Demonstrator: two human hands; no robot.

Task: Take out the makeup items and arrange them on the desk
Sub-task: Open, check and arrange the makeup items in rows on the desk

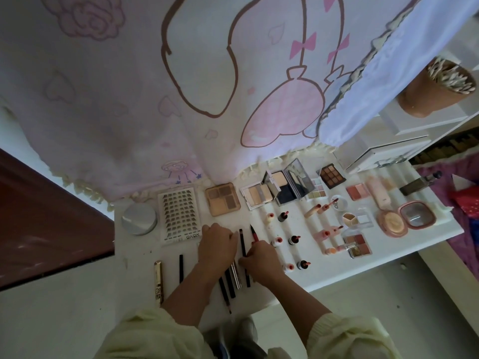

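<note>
Many makeup items lie in rows on the white desk (388, 263). My left hand (216, 244) rests with curled fingers over the upper ends of several dark pencils (229, 283); what it holds is hidden. My right hand (259, 256) pinches a thin red-barrelled liner pen (254, 233) that points away from me, beside a dark slim pencil (243, 244). A false-lash card (179, 216), a brown eyeshadow palette (223, 199) and open powder compacts (281, 189) line the back row. Small lip tubes (294, 239) stand to the right of my hands.
A gold mascara tube (158, 279) and a black pencil (181, 268) lie at the left. A round silver lid (139, 218) sits at the back left. A pink cartoon blanket (181, 99) hangs behind the desk. A cup of cotton swabs (438, 92) stands on a shelf.
</note>
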